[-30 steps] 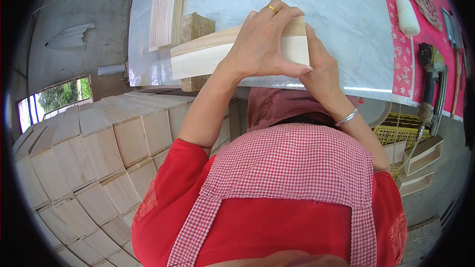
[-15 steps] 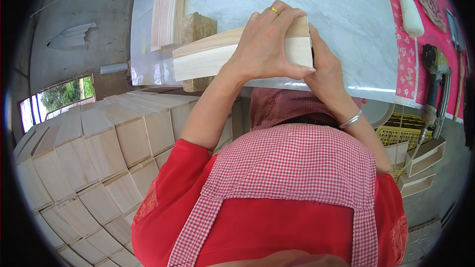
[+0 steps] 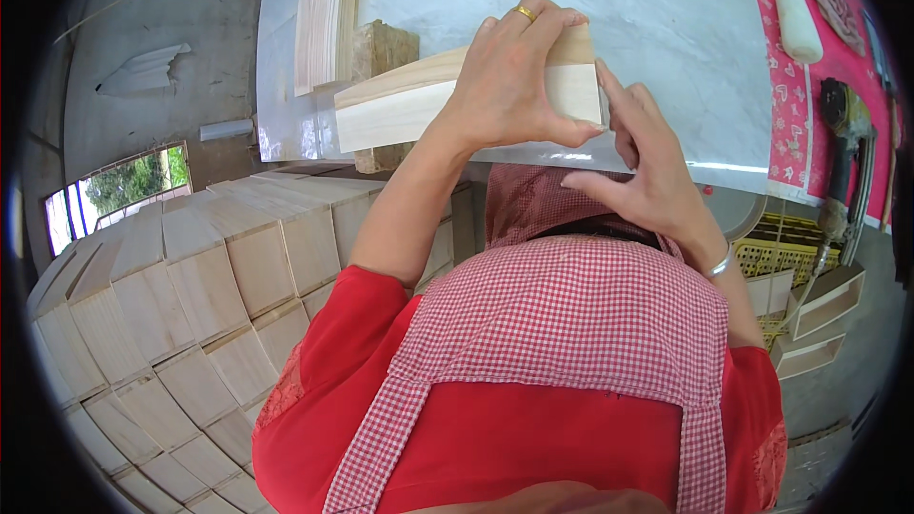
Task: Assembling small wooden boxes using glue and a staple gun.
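A long pale wooden box [image 3: 395,119] lies at the near edge of the white table [image 3: 666,19], its left part over a rough wooden block [image 3: 386,48]. My left hand [image 3: 505,81], with a gold ring, grips the box near its right end, fingers over the far side and thumb along the near side. My right hand [image 3: 657,167], with a bangle at the wrist, is just off the box's right end. Its thumb and fingers are spread and hold nothing. The box's underside is hidden.
Thin boards [image 3: 326,29] stand stacked at the table's left. Stacked wooden boxes [image 3: 200,295] fill the lower left. On the right are a white squeeze bottle [image 3: 798,24], a pink patterned cloth [image 3: 785,124], what looks like a nail gun [image 3: 836,162], a yellow basket [image 3: 781,252] and open wooden frames [image 3: 826,305].
My right hand has come away from the box's right end, moving right and nearer to me, and its thumb has swung out. The left hand stays on the box.
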A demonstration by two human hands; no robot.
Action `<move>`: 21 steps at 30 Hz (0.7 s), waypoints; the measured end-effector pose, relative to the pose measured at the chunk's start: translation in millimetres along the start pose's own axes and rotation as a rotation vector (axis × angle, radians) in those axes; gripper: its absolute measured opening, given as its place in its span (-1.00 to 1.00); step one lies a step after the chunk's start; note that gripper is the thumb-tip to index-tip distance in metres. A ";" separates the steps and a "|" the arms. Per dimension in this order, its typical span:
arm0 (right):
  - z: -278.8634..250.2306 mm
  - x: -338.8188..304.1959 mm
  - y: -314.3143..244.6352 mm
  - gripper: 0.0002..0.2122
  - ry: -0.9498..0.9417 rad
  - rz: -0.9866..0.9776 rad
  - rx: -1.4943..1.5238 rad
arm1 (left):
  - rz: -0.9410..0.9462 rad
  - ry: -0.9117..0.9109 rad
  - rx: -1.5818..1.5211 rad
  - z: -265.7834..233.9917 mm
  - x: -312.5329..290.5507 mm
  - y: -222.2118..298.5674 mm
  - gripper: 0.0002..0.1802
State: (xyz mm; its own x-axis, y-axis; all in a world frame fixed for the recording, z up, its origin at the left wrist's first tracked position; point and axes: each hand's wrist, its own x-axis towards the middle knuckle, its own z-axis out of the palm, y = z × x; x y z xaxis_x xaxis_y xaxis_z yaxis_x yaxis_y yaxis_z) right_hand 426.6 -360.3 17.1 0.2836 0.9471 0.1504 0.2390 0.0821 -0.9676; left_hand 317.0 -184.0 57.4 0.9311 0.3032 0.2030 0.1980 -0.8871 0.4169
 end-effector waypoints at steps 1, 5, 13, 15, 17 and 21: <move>-3.7 -5.9 -3.0 -0.10 -0.025 0.022 -0.020 | 0.003 0.004 0.001 0.5 0.2 -0.2 -0.03; -0.9 -25.6 -0.7 -0.16 -0.033 0.008 -0.001 | -0.007 -0.005 0.000 -0.1 -1.4 -0.2 -0.03; -3.5 -31.1 -0.3 -0.32 -0.005 0.020 0.023 | -0.003 0.008 -0.015 1.6 -0.8 -0.1 -0.04; -3.5 -30.2 0.3 -0.34 0.003 0.006 0.021 | -0.034 -0.013 -0.025 0.8 -0.6 1.4 -0.07; -3.5 -28.2 -0.8 -0.35 0.002 0.021 0.086 | -0.036 -0.011 -0.020 0.5 -0.2 2.3 -0.07; -6.2 -26.6 2.0 -0.35 -0.005 0.022 0.104 | -0.028 -0.006 -0.021 2.9 2.1 3.4 -0.08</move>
State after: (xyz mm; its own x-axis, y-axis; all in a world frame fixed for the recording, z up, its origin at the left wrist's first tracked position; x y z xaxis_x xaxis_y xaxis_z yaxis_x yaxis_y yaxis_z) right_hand 425.3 -387.2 12.4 0.2833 0.9505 0.1277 0.1344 0.0924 -0.9866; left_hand 320.5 -187.3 56.6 0.9271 0.3257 0.1856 0.2178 -0.8709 0.4405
